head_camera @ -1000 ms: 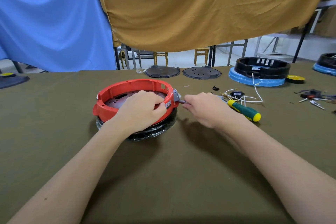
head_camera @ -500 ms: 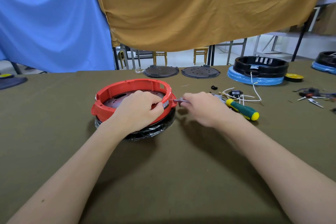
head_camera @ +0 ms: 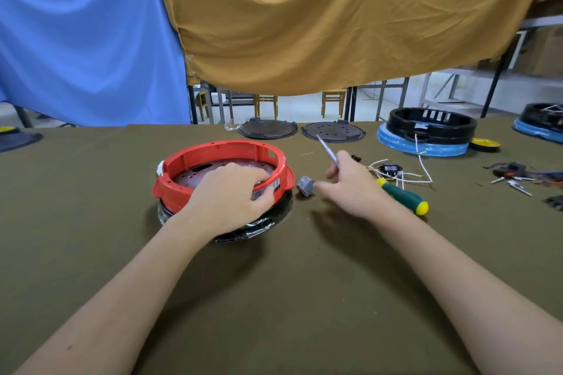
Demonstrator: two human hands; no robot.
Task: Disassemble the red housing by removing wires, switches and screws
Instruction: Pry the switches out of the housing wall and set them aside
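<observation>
Red housing (head_camera: 195, 189): sat left of centre on the olive table (head_camera: 304, 298), stacked on a black base in clear wrap (head_camera: 243, 230); a perforated metal plate (head_camera: 219, 169) showed inside the ring.
Left hand (head_camera: 227, 195): lay over the near right rim of the housing, fingers curled over the rim into the ring and thumb pressed against the outer wall by the label, holding it steady.
Right hand (head_camera: 350, 184): hovered just right of the housing, fingers curled round a thin metal tool (head_camera: 327, 149) that pointed up and away; its fingertips reached towards the grey part.
Grey switch block (head_camera: 304, 185): lay free of the ring, between the housing and the right fingertips; whether the fingers touched it I could not tell.
Screwdriver (head_camera: 403, 196): green handle with yellow cap, lay on the table just right of the right hand.
Removed parts: a small black part with white wires (head_camera: 396, 173) lay further right, and more loose pieces (head_camera: 515, 175) near the right edge.
Far side: two dark round plates (head_camera: 268, 129), a black ring on a blue-wrapped base (head_camera: 426, 134), another at the far right (head_camera: 542, 122).
Progress, as judged: wires and one switch seemed to be out; the plate remained in the housing, so any screws holding it likely remained, though none could be made out.
</observation>
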